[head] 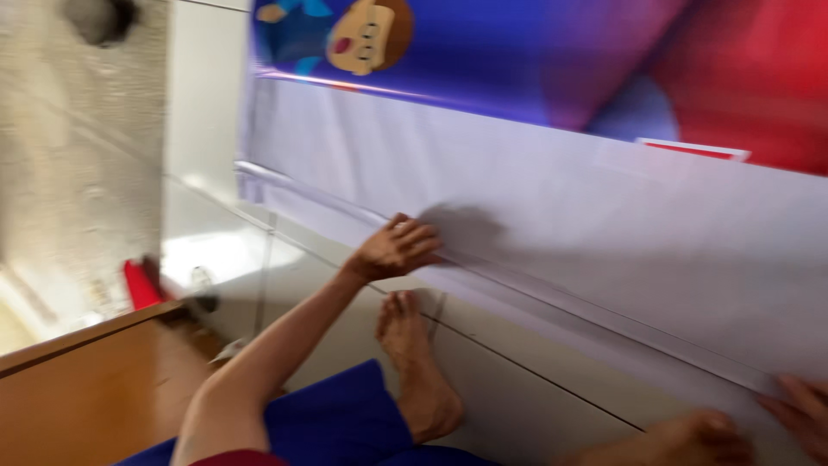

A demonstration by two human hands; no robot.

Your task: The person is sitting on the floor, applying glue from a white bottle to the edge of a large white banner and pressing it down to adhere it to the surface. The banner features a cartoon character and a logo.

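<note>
Left hand (395,248) spread open, fingertips pressing down white edge of printed vinyl banner (535,198); right hand (800,412) flat on same edge, far right.

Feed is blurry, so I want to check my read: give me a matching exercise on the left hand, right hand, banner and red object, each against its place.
1 left hand
2 right hand
3 banner
4 red object

A bottom right corner of view
B spread on the pale tiled floor
C pressed on the banner's edge, mid-frame
D left, by the wooden board

Pairs: 1-C, 2-A, 3-B, 4-D
</note>
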